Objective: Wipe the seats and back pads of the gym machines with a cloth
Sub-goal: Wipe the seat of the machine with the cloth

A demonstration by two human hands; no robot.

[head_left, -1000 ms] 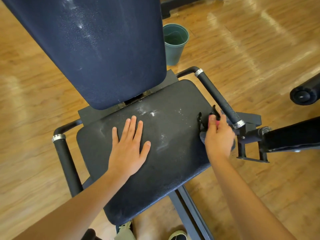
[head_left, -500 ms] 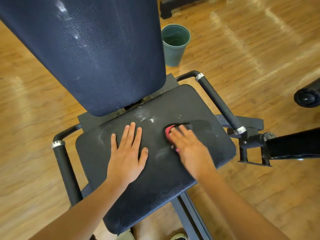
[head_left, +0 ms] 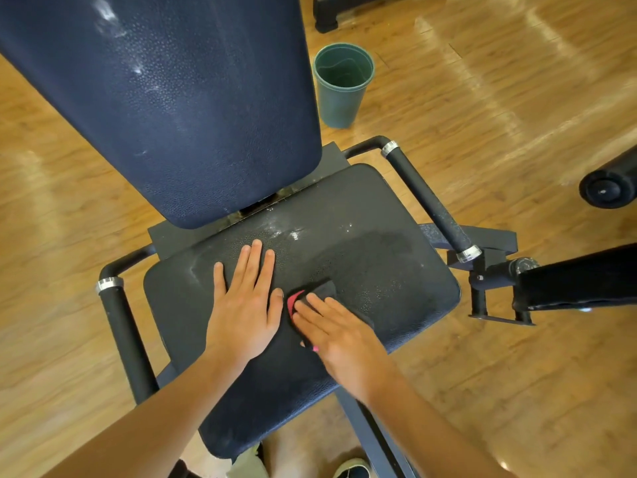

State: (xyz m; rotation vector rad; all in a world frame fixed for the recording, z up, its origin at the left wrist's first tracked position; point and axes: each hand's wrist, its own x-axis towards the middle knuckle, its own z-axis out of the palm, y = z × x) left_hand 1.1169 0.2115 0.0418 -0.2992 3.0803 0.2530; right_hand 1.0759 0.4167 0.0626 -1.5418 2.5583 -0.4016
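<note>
The black seat pad (head_left: 379, 270) of a gym machine lies below me, with white dusty marks near its back edge and a darker wiped streak across its right half. Above it rises the dark blue back pad (head_left: 179, 98), also smeared with white. My left hand (head_left: 244, 305) rests flat on the seat, fingers spread. My right hand (head_left: 337, 336) presses a dark cloth with a pink edge (head_left: 319, 293) onto the seat, right beside the left hand; most of the cloth is hidden under the palm.
Black foam side handles flank the seat, the left handle (head_left: 120, 322) and the right handle (head_left: 431, 201). A green bucket (head_left: 341, 84) stands on the wooden floor behind the seat. A padded machine arm (head_left: 579, 277) and a roller (head_left: 610, 184) jut in at the right.
My right hand has swept the cloth from the seat's right edge by the handle leftward and toward me across the seat, leaving a darker streak. The left hand has stayed flat in place.
</note>
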